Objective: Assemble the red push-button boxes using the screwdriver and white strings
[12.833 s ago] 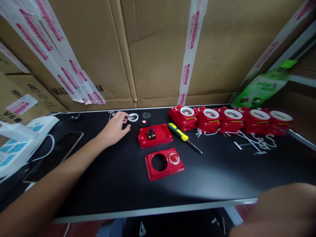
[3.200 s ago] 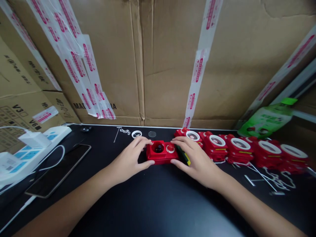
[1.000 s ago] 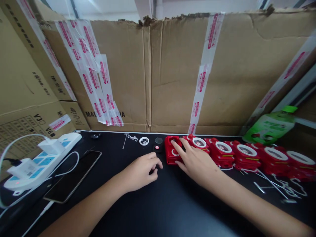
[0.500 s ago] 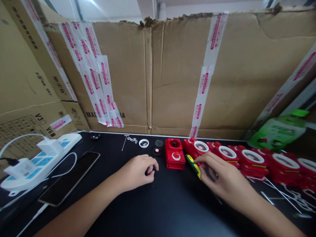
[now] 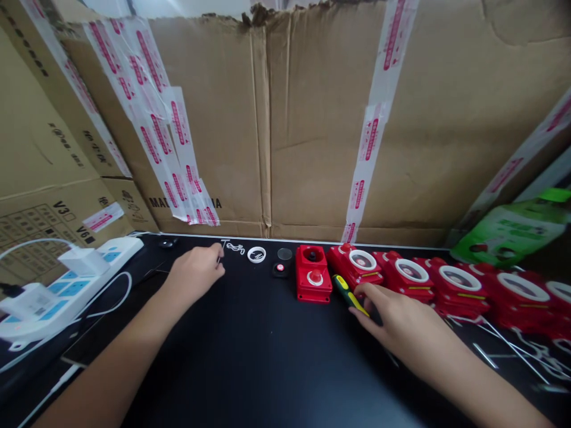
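My left hand (image 5: 194, 274) rests at the back left of the black table (image 5: 267, 368), fingers curled, its fingertips beside a thin metal pin with a chain (image 5: 229, 245). What they pinch, if anything, is hidden. My right hand (image 5: 399, 324) lies over the shaft of a green-and-yellow screwdriver (image 5: 347, 290), fingers closed on it, the handle sticking out toward a red button box (image 5: 313, 274). This box stands closed, with a red button and a dark hole on top. A white ring (image 5: 256, 255), a clear disc (image 5: 284, 254) and a small black cap (image 5: 279, 268) lie between my hands.
A row of several red boxes with white rings (image 5: 405, 274) runs to the right along the cardboard wall (image 5: 312, 119). Loose metal pins and chains (image 5: 508, 351) lie before them. A white power strip with chargers (image 5: 66, 279) sits far left, and a green pouch (image 5: 513, 229) far right.
My left hand has moved left and back, from beside the red box to the pin and chain. My right hand stays on the screwdriver. The view has tilted slightly.
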The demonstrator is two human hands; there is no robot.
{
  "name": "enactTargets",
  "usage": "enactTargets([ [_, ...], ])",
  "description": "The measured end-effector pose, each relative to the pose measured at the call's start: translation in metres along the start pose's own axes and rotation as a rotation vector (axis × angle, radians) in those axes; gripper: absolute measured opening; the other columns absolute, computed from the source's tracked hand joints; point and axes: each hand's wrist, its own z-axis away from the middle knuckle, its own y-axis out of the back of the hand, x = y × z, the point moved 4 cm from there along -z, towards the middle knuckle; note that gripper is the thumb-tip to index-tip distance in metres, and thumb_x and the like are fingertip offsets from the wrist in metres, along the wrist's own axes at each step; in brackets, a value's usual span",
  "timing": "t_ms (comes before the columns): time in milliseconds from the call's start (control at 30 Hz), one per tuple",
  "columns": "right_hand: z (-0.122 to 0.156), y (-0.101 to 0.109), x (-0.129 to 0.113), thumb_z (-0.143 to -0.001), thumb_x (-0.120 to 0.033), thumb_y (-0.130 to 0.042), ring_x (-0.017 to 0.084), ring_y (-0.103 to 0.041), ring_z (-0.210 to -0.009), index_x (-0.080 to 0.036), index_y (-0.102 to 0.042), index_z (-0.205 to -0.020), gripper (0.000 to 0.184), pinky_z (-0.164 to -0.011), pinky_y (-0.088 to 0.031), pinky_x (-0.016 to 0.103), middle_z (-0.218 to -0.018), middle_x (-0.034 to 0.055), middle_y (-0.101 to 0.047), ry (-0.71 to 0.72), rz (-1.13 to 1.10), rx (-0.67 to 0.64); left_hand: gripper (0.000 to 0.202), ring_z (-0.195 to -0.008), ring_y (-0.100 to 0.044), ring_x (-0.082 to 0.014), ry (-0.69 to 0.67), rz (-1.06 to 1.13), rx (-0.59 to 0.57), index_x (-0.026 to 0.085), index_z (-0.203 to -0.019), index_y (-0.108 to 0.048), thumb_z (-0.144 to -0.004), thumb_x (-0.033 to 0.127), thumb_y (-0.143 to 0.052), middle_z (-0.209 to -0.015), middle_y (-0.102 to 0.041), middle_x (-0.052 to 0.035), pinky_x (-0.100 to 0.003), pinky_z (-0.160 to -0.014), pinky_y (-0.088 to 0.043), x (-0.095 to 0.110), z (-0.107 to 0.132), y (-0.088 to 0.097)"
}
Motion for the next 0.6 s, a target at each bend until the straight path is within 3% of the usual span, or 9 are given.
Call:
enactTargets([
  [133,-0.003,-0.006,-0.003,-0.101,-0.039,-0.058,0.030,-0.079,-0.077,-0.019,-0.062,-0.120,0.028,-0.063,-0.054,0.037,-0.099,0.0106,-0.079,-0.060,-0.082,-0.098,0.026,-0.101,-0.074,-0.0352,0.145,-0.070,-0.012,0.020,-0.113,-0.070,-0.090,0.026,-0.059,-0.105,-0.079,-0.0125,-0.040,-0.080,-0.053,-0.026,-0.010,0.003],
  [300,-0.003,-0.009,-0.013,-0.099,-0.036,-0.050,0.030,-0.075,-0.071,-0.009,-0.052,-0.143,0.052,-0.061,-0.047,0.037,-0.086,0.0115,-0.075,-0.070,-0.163,-0.185,0.035,-0.108,-0.073,-0.0334,0.133,-0.078,-0.071,0.021,-0.105,-0.072,-0.100,0.052,-0.057,-0.116,-0.078,-0.0126,-0.039,-0.086,-0.056,-0.022,-0.016,-0.012],
  [467,-0.001,-0.006,-0.021,-0.099,-0.036,-0.046,0.036,-0.076,-0.074,-0.006,-0.038,-0.162,0.070,-0.064,-0.046,0.040,-0.085,0.0145,-0.076,-0.068,-0.107,-0.236,0.028,-0.100,-0.073,-0.0239,0.129,-0.103,-0.153,0.016,-0.114,-0.070,-0.105,0.043,-0.063,-0.112,-0.074,-0.0085,-0.042,-0.090,-0.060,-0.023,-0.020,-0.026],
  [600,0.000,-0.004,-0.021,-0.100,-0.036,-0.046,0.037,-0.077,-0.075,-0.007,-0.040,-0.161,0.069,-0.064,-0.046,0.040,-0.087,0.0165,-0.077,-0.061,-0.090,-0.238,0.028,-0.100,-0.072,-0.0221,0.129,-0.124,-0.201,0.016,-0.121,-0.069,-0.105,0.039,-0.067,-0.117,-0.072,-0.0086,-0.042,-0.089,-0.062,-0.028,-0.018,-0.026],
])
